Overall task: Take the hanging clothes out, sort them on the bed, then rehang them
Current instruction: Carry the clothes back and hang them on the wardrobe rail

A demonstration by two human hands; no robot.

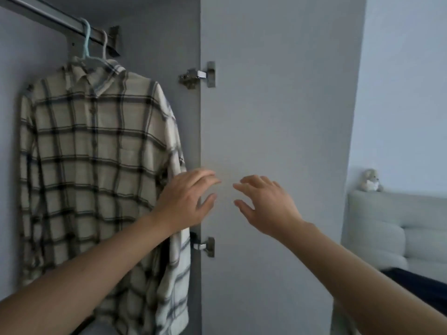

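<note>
A cream plaid shirt (pixel 92 151) hangs on a pale blue hanger (pixel 86 42) from the metal wardrobe rail (pixel 48 16). A second light plaid shirt (pixel 175 257) hangs behind it on a white hanger (pixel 104 43), mostly hidden. My left hand (pixel 188 201) is raised at the shirts' right edge, fingers spread and relaxed, holding nothing. My right hand (pixel 266 206) hovers in front of the open wardrobe door (pixel 278 117), fingers loosely spread, also empty. The two hands face each other a short way apart.
The open door stands on two metal hinges (pixel 197 77) (pixel 205 246). At the right lies the bed with a pale padded headboard (pixel 396 228) and dark bedding (pixel 418 286). A small plush toy (pixel 370 181) sits on the headboard.
</note>
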